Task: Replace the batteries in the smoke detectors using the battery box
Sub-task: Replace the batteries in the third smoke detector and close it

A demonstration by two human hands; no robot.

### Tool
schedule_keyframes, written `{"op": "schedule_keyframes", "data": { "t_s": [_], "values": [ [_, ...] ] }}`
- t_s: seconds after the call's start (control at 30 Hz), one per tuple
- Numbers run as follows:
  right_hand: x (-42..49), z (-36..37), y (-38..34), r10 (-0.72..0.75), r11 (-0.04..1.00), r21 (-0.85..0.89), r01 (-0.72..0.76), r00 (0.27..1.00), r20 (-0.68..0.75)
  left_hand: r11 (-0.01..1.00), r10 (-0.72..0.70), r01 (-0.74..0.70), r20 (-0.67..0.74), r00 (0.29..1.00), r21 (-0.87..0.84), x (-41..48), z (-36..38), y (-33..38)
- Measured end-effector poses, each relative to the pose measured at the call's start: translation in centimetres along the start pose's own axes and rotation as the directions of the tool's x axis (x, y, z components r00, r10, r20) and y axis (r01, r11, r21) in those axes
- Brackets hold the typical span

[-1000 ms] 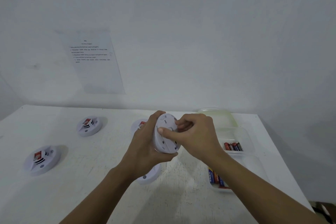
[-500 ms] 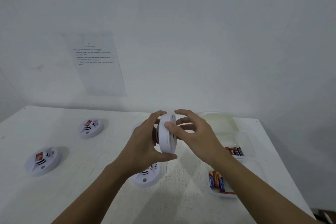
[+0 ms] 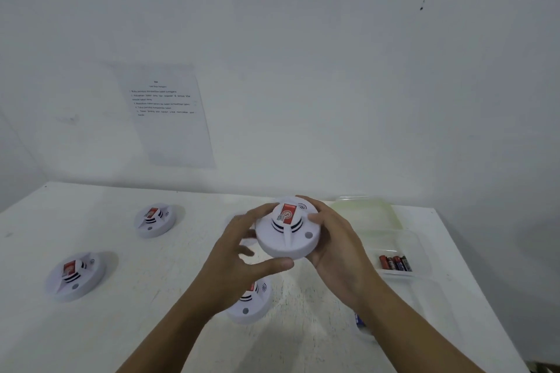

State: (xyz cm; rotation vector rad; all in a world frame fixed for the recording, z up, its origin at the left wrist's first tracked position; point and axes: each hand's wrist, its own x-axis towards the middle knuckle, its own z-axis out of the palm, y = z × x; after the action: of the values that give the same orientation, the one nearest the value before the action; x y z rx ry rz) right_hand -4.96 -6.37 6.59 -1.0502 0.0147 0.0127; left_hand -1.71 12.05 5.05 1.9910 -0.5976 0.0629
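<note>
**A:** Where's the unit?

**B:** I'm holding the smoke detector (image 3: 286, 232) face up above the worktop (image 3: 136, 336). My left grip (image 3: 239, 263) curls round its near-left rim, and my right grip (image 3: 336, 248) cups the right side.

**A:** Risk?

**B:** The smooth shell might slip if I turn it and fall onto the second detector (image 3: 251, 303) below. The battery box (image 3: 424, 254) sits well to the right.

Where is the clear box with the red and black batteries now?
In the head view the clear box sits on the right side of the table, right of the right hand, just in front of the greenish lid.
</note>
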Motion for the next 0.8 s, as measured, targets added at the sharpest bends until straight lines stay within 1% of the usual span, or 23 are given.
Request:
{"op": "schedule_keyframes", "data": {
  "t_s": [0.07, 0.13, 0.23, 0.33, 0.4, 0.53, 0.6, 0.67, 0.73, 0.8],
  "values": [
    [-0.1, 0.1, 0.0, -0.028, 0.999, 0.031, 0.027, 0.999, 0.031, 0.993, -0.048, 0.05, 0.027, 0.998, -0.106, -0.4, -0.1, 0.2],
    [-0.1, 0.2, 0.1, -0.061, 0.998, 0.003, 0.061, 0.997, 0.05, 0.97, -0.085, 0.093, 0.045, 0.995, -0.223, -0.8, -0.3, 0.5],
    [-0.1, 0.3, 0.5, -0.085, 0.995, -0.049, 0.085, 0.996, 0.015, 0.919, -0.151, 0.159, 0.051, 0.987, -0.361, -1.4, -0.8, 1.2],
    [-0.1, 0.8, 1.1, -0.096, 0.995, -0.031, 0.095, 0.995, -0.021, 0.882, -0.176, 0.186, 0.064, 0.982, -0.433, -1.6, -1.1, 1.3],
    [-0.3, 1.4, 1.6, -0.105, 0.994, -0.014, 0.105, 0.994, -0.025, 0.857, -0.186, 0.185, 0.047, 0.981, -0.48, -1.7, -1.3, 1.2],
    [-0.6, 2.7, 3.2, -0.122, 0.992, -0.018, 0.122, 0.992, -0.012, 0.845, -0.172, 0.162, 0.028, 0.985, -0.51, -2.1, -1.7, 0.4],
    [-0.5, 3.2, 4.2, -0.125, 0.989, -0.074, 0.125, 0.992, -0.001, 0.841, -0.197, 0.181, 0.023, 0.98, -0.51, -2.4, -2.1, -0.4],
    [-0.3, 3.7, 5.1, -0.134, 0.973, -0.187, 0.133, 0.991, 0.008, 0.844, -0.22, 0.217, 0.052, 0.974, -0.491, -2.7, -2.8, -1.4],
    [0.0, 4.3, 5.8, -0.156, 0.929, -0.34, 0.148, 0.988, 0.005, 0.854, -0.227, 0.239, 0.082, 0.97, -0.463, -3.0, -4.0, -2.6],
    [0.3, 4.9, 6.6, -0.152, 0.887, -0.44, 0.142, 0.988, 0.013, 0.872, -0.224, 0.243, 0.096, 0.97, -0.424, -3.3, -5.7, -3.6]
  ]
}}
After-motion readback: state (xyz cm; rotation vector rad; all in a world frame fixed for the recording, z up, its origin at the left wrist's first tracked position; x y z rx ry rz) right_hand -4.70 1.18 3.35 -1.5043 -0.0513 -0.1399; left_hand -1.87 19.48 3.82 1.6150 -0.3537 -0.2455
